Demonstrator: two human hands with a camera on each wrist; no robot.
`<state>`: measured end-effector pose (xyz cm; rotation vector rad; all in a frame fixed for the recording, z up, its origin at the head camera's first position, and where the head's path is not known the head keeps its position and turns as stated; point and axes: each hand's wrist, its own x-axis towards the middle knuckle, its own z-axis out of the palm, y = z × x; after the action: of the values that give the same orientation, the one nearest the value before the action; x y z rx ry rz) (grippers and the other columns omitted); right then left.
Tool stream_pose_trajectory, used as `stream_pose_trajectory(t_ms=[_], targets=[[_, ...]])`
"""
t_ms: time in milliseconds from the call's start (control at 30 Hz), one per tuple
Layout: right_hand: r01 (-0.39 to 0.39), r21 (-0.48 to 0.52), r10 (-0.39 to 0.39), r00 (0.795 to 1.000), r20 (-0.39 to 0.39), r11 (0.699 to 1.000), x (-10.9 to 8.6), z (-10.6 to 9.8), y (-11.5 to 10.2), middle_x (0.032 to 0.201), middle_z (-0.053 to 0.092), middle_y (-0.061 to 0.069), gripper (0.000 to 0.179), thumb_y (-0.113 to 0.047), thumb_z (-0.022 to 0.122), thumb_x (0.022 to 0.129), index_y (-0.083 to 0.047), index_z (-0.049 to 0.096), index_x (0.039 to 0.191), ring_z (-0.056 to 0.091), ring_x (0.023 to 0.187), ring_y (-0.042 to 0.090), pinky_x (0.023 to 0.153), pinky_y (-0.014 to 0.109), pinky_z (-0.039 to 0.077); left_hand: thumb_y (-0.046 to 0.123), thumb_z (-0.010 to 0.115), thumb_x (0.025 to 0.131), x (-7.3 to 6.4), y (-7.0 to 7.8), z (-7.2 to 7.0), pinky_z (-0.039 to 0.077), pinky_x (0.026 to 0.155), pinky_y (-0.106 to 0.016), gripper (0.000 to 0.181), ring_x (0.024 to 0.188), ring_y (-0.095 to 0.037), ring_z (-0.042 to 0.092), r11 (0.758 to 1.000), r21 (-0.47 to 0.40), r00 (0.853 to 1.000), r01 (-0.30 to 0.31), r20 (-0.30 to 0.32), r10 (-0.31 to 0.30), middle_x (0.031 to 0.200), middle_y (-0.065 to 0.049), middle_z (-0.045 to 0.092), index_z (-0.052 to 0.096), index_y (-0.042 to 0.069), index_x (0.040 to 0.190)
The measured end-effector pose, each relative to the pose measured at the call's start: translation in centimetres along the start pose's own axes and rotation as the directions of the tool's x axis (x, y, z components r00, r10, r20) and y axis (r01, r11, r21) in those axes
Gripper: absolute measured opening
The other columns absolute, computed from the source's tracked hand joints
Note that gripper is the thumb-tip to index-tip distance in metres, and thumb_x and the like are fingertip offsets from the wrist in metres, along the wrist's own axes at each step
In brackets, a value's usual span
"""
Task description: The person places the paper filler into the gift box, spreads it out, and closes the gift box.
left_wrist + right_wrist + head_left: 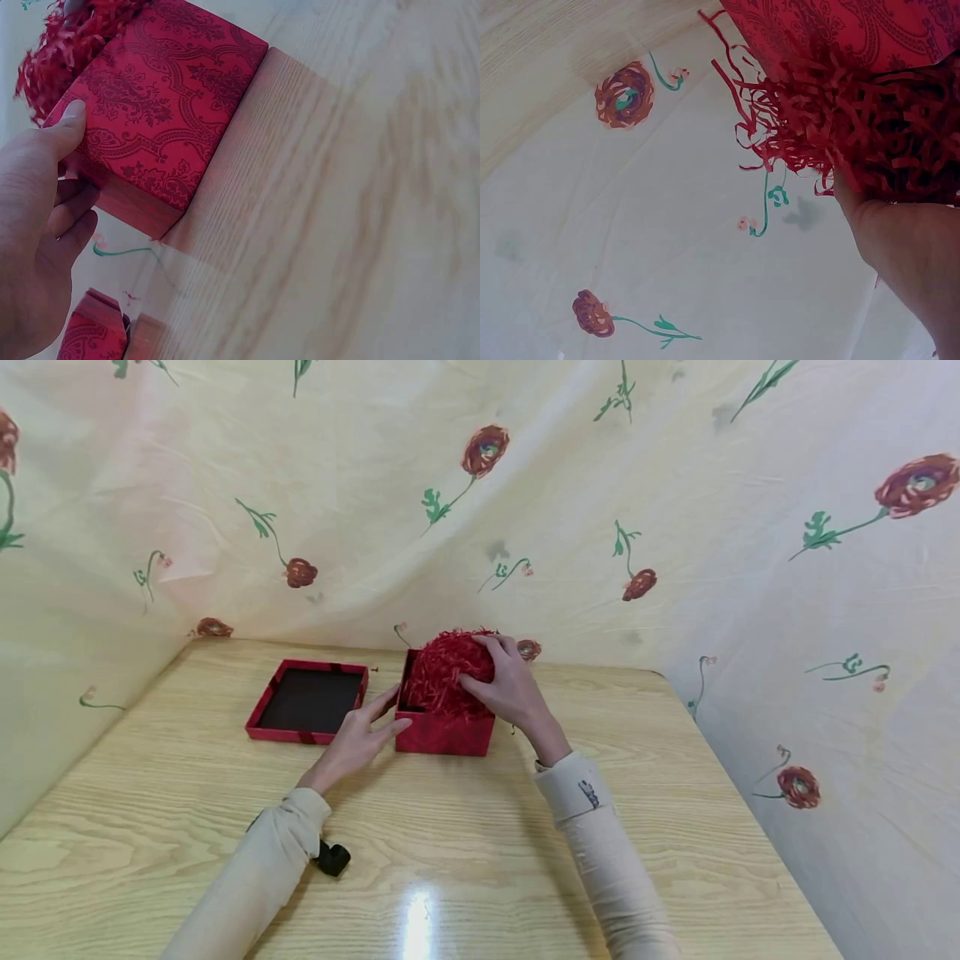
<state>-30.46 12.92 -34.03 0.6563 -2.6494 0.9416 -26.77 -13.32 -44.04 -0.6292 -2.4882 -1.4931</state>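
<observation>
A red patterned box (pixel 442 737) stands without its lid near the back of the table. My left hand (pixel 358 739) grips its left front corner, with the thumb (pixel 71 124) on the front face by the rim and the fingers along the left side. Red shredded paper (pixel 450 670) heaps up above the box's rim, and dark interior shows at the left. From the right, my right hand (pixel 516 687) grasps this paper, thumb in front and fingers over the top. Loose strands (pixel 757 127) hang out past the box's edge in the right wrist view.
The red-rimmed lid (pixel 307 700) lies with its black inside up, left of the box. A small black object (pixel 333 858) sits beside my left sleeve. Floral cloth (pixel 555 510) hangs right behind the wooden table (pixel 465 827). A few paper scraps lie near the box.
</observation>
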Motion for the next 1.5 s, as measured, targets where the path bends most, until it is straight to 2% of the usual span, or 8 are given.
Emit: stream_pose_trajectory(t_ms=[100,200,400,500,733,800,1233,1500], targets=[[0.017,-0.005,-0.017,1.000,0.003,1.000,-0.1,0.0,-0.1,0.152,0.041,0.019,0.065,-0.031,0.076,0.096,-0.008,0.050,0.151,0.052,0.130,0.037,0.107,0.053,0.045,0.026,0.066,0.104,-0.1,0.0,0.0,0.044,0.090,-0.047,0.067,0.043,-0.009,0.024,1.000,0.004,1.000,0.001,0.002,-0.001,0.162,-0.024,0.033,0.037,0.007,0.161],[0.030,-0.008,-0.030,1.000,0.008,1.000,-0.1,0.0,-0.2,0.153,0.041,0.019,0.065,-0.033,0.075,0.097,-0.007,0.050,0.151,0.048,0.135,0.037,0.110,0.053,0.043,0.027,0.067,0.103,-0.1,0.1,0.0,0.047,0.096,-0.050,0.068,0.060,-0.014,0.053,1.000,0.018,1.000,-0.004,-0.007,0.004,0.161,-0.023,0.035,0.037,0.007,0.161],[0.042,-0.001,-0.042,0.999,0.011,0.999,-0.2,0.0,-0.2,0.153,0.042,0.020,0.061,-0.030,0.073,0.099,-0.002,0.051,0.149,0.046,0.137,0.037,0.110,0.052,0.043,0.027,0.067,0.104,-0.2,0.2,0.0,0.046,0.094,-0.051,0.068,0.052,-0.016,0.044,1.000,0.013,1.000,-0.005,0.000,0.005,0.157,-0.027,0.041,0.036,0.006,0.161],[0.046,-0.006,-0.046,0.999,0.014,0.999,-0.3,0.0,-0.2,0.152,0.043,0.021,0.060,-0.028,0.072,0.099,-0.001,0.052,0.149,0.047,0.137,0.036,0.110,0.052,0.043,0.028,0.067,0.103,-0.2,0.2,0.0,0.047,0.101,-0.054,0.068,0.082,-0.025,0.068,1.000,0.022,1.000,-0.008,-0.007,0.008,0.156,-0.027,0.042,0.037,0.006,0.161],[0.046,-0.032,-0.045,0.999,0.029,0.998,-0.2,0.2,0.0,0.151,0.043,0.021,0.060,-0.029,0.071,0.100,-0.002,0.051,0.149,0.048,0.135,0.038,0.110,0.053,0.043,0.027,0.067,0.103,-0.2,0.2,0.0,0.044,0.106,-0.057,0.068,0.123,-0.043,0.060,1.000,0.013,1.000,-0.012,-0.010,0.013,0.160,-0.025,0.036,0.037,0.006,0.161],[0.047,-0.031,-0.045,0.998,0.039,0.998,-0.1,0.5,-0.1,0.151,0.043,0.022,0.060,-0.029,0.070,0.101,-0.001,0.049,0.150,0.048,0.136,0.038,0.110,0.053,0.042,0.026,0.068,0.103,-0.1,0.1,0.0,0.042,0.108,-0.059,0.068,0.142,-0.040,0.042,1.000,0.011,1.000,-0.014,-0.012,0.014,0.160,-0.025,0.036,0.037,0.006,0.161],[-0.025,-0.140,0.054,0.978,0.200,0.990,0.5,3.9,-1.0,0.163,0.029,0.025,0.066,-0.035,0.062,0.106,-0.003,0.037,0.159,0.031,0.149,0.042,0.116,0.056,0.034,0.028,0.068,0.103,-0.1,-0.2,-0.1,0.043,0.106,-0.059,0.069,0.129,-0.041,0.056,1.000,0.004,1.000,-0.003,-0.010,0.003,0.160,-0.025,0.035,0.038,0.009,0.161],[-0.080,-0.155,0.119,0.956,0.267,0.985,1.3,4.6,-1.6,0.165,0.024,0.026,0.068,-0.034,0.062,0.105,-0.004,0.035,0.160,0.028,0.150,0.046,0.115,0.060,0.033,0.029,0.069,0.102,0.0,0.0,0.0,0.040,0.109,-0.060,0.070,0.141,-0.040,0.044,1.000,-0.004,1.000,0.006,-0.007,-0.006,0.161,-0.025,0.034,0.037,0.009,0.161]])
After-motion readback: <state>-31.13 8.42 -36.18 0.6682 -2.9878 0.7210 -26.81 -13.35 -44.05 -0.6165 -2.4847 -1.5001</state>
